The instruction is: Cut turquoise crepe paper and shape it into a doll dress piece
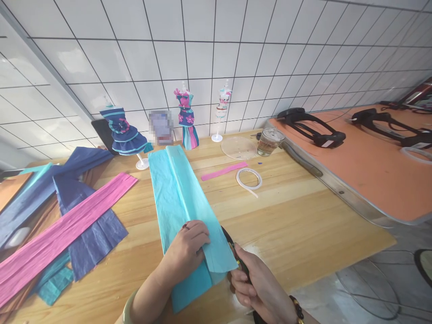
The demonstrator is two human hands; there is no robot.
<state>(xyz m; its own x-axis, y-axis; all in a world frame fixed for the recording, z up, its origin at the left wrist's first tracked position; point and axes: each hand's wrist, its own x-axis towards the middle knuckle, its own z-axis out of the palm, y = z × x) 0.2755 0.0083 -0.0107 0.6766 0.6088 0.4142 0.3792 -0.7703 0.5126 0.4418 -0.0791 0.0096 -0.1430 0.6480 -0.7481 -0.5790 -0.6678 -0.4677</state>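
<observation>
A long folded sheet of turquoise crepe paper [175,180] lies lengthwise on the wooden table [297,216], its near right corner lifted. My left hand [187,247] is on its lower half, fingers curled over the fold and gripping it. Close by, my right hand [253,279] is closed around a pair of scissors [242,265] with dark handles. One dark blade shows at the paper's right edge; the other is hidden, so I cannot tell how far the blades are apart.
Small dress forms in paper outfits stand along the tiled wall: blue [126,135], pink and blue [186,117], white and pink [222,105]. Tape roll [239,180], pink strip [224,171] and glass [270,143] lie right of centre. Crepe strips [84,207] pile left. Black headsets [317,130] rest on an orange surface.
</observation>
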